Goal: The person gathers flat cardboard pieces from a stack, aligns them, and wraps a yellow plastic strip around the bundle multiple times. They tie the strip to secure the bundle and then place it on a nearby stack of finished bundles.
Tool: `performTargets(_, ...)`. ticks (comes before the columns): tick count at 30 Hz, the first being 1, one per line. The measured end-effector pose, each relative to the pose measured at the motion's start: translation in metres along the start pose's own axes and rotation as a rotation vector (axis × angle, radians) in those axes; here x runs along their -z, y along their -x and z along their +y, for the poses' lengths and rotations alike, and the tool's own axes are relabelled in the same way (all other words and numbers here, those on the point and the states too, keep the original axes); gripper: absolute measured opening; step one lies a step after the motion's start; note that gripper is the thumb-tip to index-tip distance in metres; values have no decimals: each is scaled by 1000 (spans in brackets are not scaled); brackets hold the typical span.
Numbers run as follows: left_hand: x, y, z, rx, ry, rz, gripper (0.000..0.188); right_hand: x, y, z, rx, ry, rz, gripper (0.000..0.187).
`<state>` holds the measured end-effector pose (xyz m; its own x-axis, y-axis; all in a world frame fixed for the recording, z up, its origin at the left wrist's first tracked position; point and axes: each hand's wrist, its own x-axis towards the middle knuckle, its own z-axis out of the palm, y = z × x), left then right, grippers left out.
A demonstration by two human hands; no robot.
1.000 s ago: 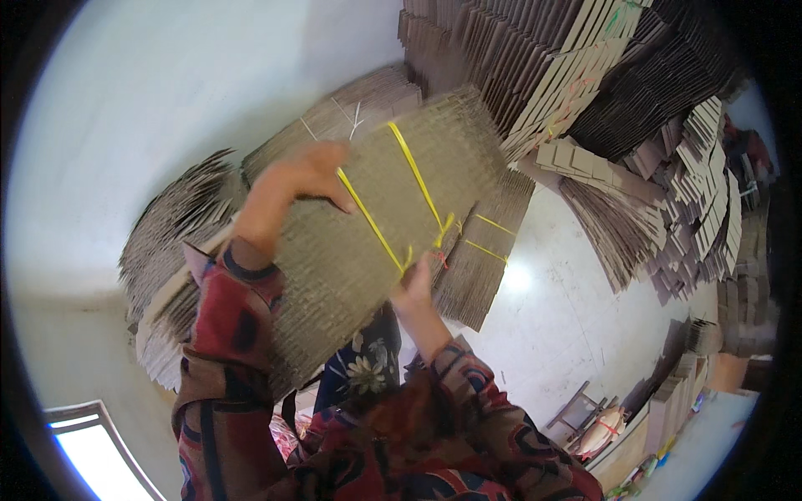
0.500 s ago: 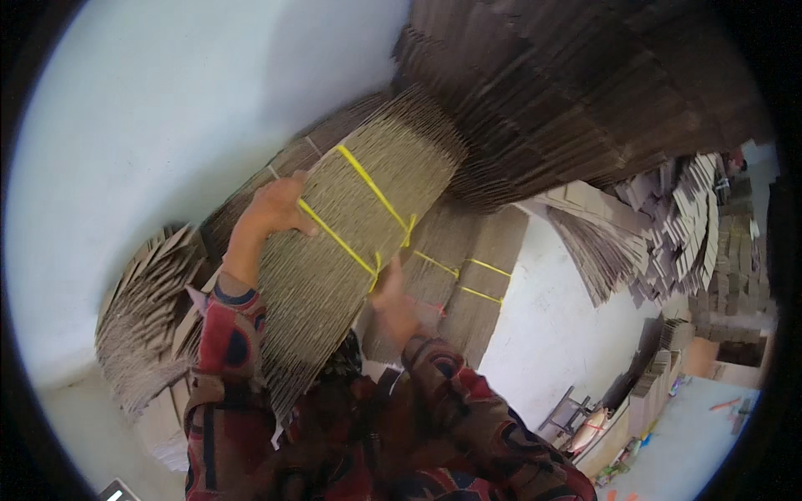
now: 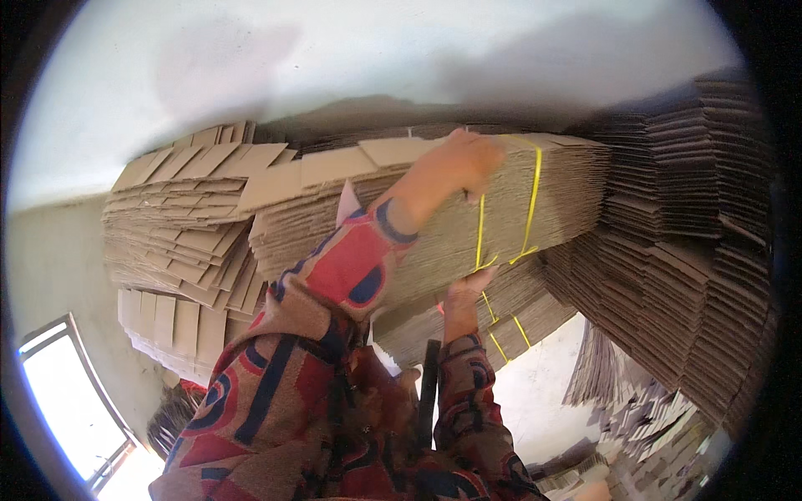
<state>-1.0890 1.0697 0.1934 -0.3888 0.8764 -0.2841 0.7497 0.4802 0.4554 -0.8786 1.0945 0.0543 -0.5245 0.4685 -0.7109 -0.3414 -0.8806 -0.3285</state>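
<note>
A long bundle of flat brown cardboard pieces (image 3: 426, 242), bound with two yellow straps (image 3: 532, 196), lies across the middle on top of other stacked cardboard. My left hand (image 3: 472, 163) is curled over its upper edge, by the top of the nearer strap, with the fingers partly hidden. At the lower edge, my right hand (image 3: 464, 292) grips the bundle beside that strap's loose knotted ends. The right fingers are mostly hidden under the bundle. Below it sit more tied cardboard bundles (image 3: 518, 301) with yellow straps.
Loose stacks of cardboard (image 3: 184, 242) stand on the left against a pale wall (image 3: 351, 58). A tall dark cardboard stack (image 3: 710, 175) rises on the right. Further cardboard piles (image 3: 635, 417) lie at the lower right. A bright window (image 3: 71, 392) is at the lower left.
My view has swung to the left, bringing the window and left stacks into sight. The bundle now appears more level across the picture. Both hands stay on it.
</note>
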Motion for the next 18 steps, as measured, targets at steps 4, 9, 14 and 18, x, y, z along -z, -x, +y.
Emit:
performTargets(4, 3, -29, -1, -18, -42, -20, 47, 6, -24, 2, 97, 67, 120, 59)
performTargets(9, -68, -5, 3, 22, 36, 413, 42, -19, 35, 14, 93, 343, 313, 66)
performTargets(14, -64, 5, 18, 93, -14, 314, 34, 41, 24, 7, 80, 399, 209, 58)
performTargets(18, -44, -6, -8, 28, 34, 186, 45, 18, -2, 21, 38, 118, 309, 60)
